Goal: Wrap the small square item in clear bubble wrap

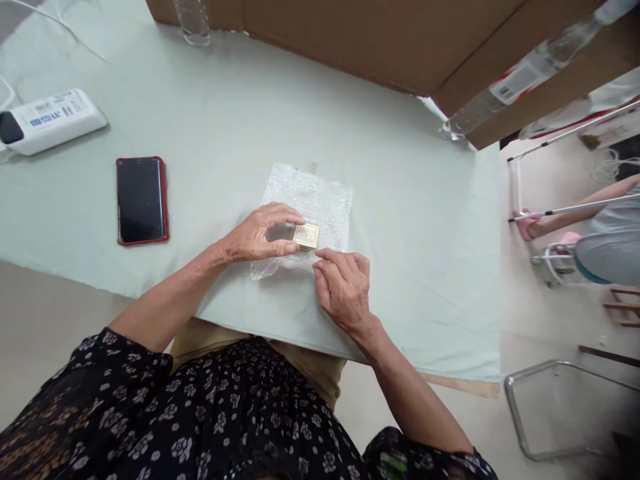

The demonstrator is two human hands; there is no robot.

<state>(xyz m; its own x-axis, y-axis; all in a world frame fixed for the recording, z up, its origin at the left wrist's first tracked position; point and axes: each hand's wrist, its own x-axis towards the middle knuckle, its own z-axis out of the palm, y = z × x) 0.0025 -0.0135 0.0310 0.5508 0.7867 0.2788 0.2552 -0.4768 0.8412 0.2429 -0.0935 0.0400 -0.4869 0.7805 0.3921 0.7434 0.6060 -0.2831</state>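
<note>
A sheet of bubble wrap (315, 197) lies on the pale green tablecloth (225, 133) near the front edge. On it sits a small gold-coloured box (306, 236). My left hand (257, 235) grips the box between thumb and fingers, holding it on the wrap. My right hand (343, 283) rests just below and to the right of the box, fingers curled together, fingertips pressing the near edge of the bubble wrap.
A phone in a red case (142, 200) lies screen-up at the left. A white power bank (50, 120) with a cable sits at the far left. Cardboard boxes (380, 40) and two clear bottles (520, 77) stand at the back. Another person (607, 240) is at the right.
</note>
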